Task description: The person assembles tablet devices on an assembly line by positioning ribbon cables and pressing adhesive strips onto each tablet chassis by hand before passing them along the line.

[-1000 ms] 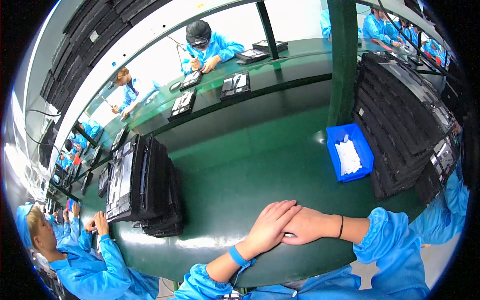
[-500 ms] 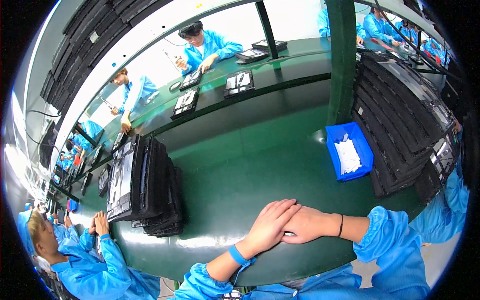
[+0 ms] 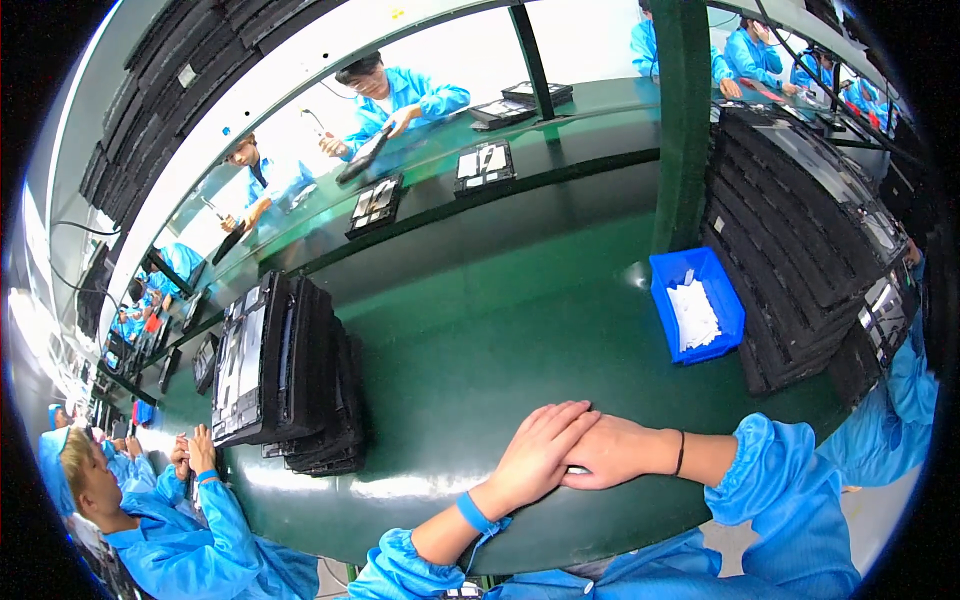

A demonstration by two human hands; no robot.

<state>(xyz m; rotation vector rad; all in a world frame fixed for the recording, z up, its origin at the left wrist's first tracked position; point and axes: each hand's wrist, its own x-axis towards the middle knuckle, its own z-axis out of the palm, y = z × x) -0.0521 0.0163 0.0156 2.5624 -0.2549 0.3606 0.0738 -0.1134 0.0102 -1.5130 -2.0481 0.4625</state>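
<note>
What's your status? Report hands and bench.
Left hand laid across right hand; underneath not visible. Black stack to the left, blue bin of white pieces ahead right, both apart from hands.

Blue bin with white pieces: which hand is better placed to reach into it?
Probably the right hand: the blue bin stands on that side, nearer to it. But the left hand lies partly over it, so the left would likely need to lift first.

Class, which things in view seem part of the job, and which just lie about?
Likely the job's:
left hand, laid over right hand
blue bin of white pieces
left stack and right stack, black

Seemingly lying about:
two untouched panels farther across
dark stack, upper left
</note>
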